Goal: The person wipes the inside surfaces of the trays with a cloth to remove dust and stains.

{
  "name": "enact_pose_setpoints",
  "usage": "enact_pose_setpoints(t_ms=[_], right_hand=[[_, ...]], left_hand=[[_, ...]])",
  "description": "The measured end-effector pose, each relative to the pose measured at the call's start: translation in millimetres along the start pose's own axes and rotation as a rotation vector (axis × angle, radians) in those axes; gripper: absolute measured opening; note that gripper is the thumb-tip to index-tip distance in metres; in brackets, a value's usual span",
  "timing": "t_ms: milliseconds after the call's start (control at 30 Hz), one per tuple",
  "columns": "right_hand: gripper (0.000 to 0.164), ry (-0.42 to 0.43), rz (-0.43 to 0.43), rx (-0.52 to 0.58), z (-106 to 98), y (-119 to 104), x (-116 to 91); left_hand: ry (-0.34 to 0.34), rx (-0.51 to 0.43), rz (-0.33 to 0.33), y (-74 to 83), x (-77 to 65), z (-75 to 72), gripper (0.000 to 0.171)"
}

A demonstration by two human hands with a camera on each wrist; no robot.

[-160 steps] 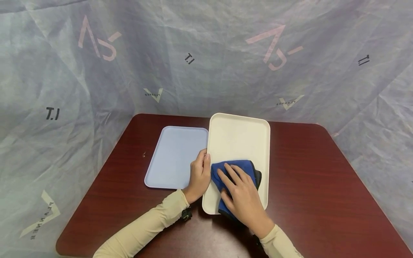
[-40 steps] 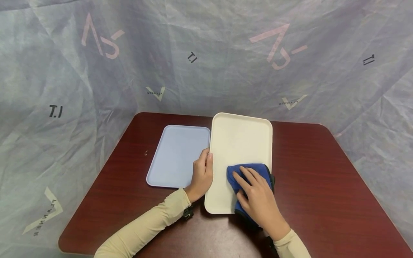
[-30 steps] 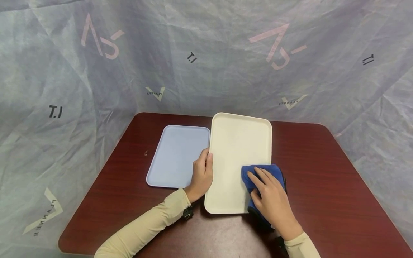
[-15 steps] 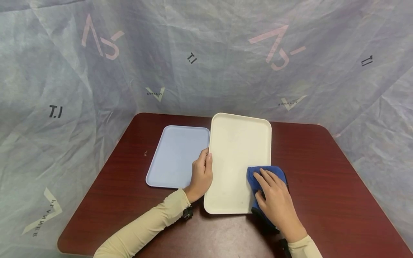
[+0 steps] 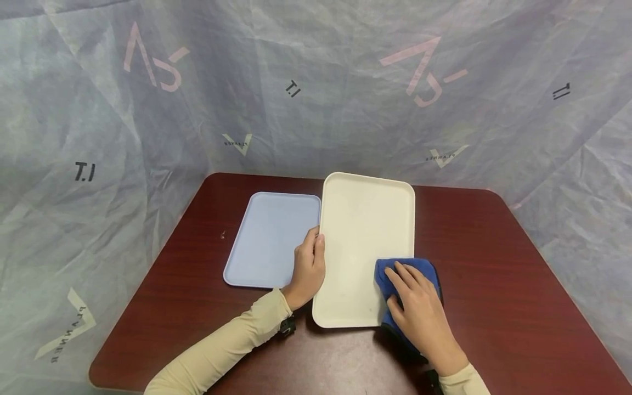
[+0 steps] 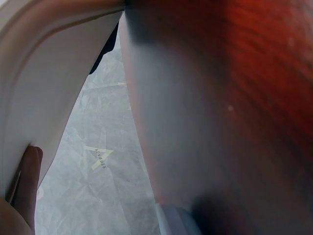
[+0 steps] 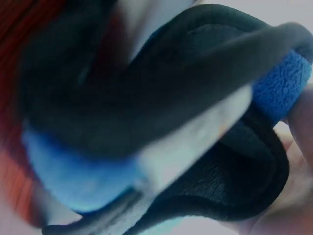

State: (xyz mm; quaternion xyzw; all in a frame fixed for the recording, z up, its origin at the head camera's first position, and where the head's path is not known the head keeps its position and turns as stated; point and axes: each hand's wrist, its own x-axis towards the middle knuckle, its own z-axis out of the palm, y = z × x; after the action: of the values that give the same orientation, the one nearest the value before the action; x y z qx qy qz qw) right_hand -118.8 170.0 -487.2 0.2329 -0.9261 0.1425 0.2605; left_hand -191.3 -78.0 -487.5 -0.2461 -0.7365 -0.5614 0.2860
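My left hand (image 5: 307, 269) grips the left rim of a cream rectangular tray (image 5: 362, 219), thumb along the edge. The left wrist view shows the tray's pale face (image 6: 49, 83) held tilted off the table, with a finger (image 6: 30, 181) against it. A folded blue cloth (image 5: 385, 269) with dark edging lies over the tray's lower right edge. My right hand (image 5: 417, 302) holds this cloth against the tray, fingers bent over it from above. Close up in the right wrist view, the cloth's dark border (image 7: 210, 63) and blue pile (image 7: 281, 88) fill the frame; the fingertips are hidden there.
A light blue tray (image 5: 271, 236) lies flat on the dark red wooden table (image 5: 474, 263), just left of the cream tray. A small speck (image 5: 223, 235) sits on the table farther left. Grey printed fabric (image 5: 326, 126) hangs behind and at both sides.
My right hand has moved the cloth rightward from the lower middle of the cream tray to its right edge, then slightly back left. My left hand and both trays stay nearly still.
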Motion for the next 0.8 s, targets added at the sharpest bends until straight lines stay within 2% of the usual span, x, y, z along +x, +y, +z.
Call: enact_pose_setpoints(t_ms=[267, 533, 600, 800], right_hand=[[0.052, 0.001, -0.043, 0.029, 4.2, -17.2, 8.3], [0.051, -0.008, -0.143, 0.049, 10.2, -43.7, 25.8], [0.051, 0.001, -0.175, 0.056, 11.7, -50.4, 30.9], [0.053, 0.007, -0.246, 0.046, 14.4, -68.1, 44.0]], left_hand=[[0.000, 0.001, 0.002, 0.6, 0.4, 1.0, 0.032], [0.015, 0.001, -0.014, 1.6, -0.6, 0.5, 0.031], [0.010, -0.006, -0.023, 6.3, 0.0, -0.7, 0.031], [0.000, -0.024, -0.028, 35.0, 4.4, -7.4, 0.029]])
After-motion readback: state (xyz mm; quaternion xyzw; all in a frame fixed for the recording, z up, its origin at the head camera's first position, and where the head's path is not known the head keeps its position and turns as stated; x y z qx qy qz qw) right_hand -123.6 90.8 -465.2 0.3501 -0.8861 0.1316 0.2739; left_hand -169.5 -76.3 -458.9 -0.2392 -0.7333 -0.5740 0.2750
